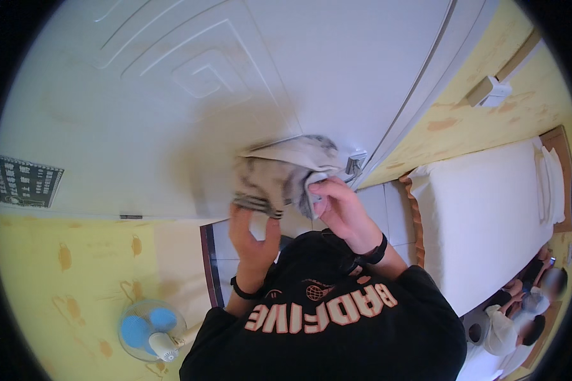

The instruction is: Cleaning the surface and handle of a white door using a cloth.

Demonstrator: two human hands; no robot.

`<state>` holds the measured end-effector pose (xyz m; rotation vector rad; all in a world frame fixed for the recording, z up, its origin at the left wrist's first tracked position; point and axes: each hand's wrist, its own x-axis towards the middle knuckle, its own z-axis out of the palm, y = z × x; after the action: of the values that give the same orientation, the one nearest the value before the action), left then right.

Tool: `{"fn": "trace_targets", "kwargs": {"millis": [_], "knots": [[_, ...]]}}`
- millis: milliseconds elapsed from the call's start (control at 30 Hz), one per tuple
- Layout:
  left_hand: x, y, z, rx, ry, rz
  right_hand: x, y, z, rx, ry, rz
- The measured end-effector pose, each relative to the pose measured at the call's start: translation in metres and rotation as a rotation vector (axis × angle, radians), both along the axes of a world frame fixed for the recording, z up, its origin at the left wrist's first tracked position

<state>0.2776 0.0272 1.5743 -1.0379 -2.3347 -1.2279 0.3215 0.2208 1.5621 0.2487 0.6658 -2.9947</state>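
A bunched grey-beige cloth (286,171) with darker patches and a striped edge hangs between my two hands, in front of a white panelled door. My left hand (252,228) pinches the striped edge between thumb and fingers. My right hand (341,207) grips the other side of the cloth, where a pale fold stands up. Both wrists wear black bands. The cloth is slightly blurred, and its full shape is hidden by its folds. The metal door handle (356,163) is just beyond the cloth on the right.
The white door (138,138) fills the upper view, with a dark sign (27,181) bearing writing. A blue-bladed fan (148,328) is at lower left. Right are a light switch (493,93) and a white-covered bed (476,209); people sit beyond it at lower right.
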Motion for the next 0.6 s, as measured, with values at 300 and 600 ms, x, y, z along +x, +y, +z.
{"fn": "trace_targets", "kwargs": {"millis": [300,600], "knots": [[-0.014,0.008,0.025,-0.057,0.131,0.175,-0.015,-0.017,-0.002,-0.136,0.06,0.062],[-0.043,0.028,-0.063,-0.226,-0.005,0.175,-0.045,-0.002,-0.079,-0.238,-0.368,0.183]]}}
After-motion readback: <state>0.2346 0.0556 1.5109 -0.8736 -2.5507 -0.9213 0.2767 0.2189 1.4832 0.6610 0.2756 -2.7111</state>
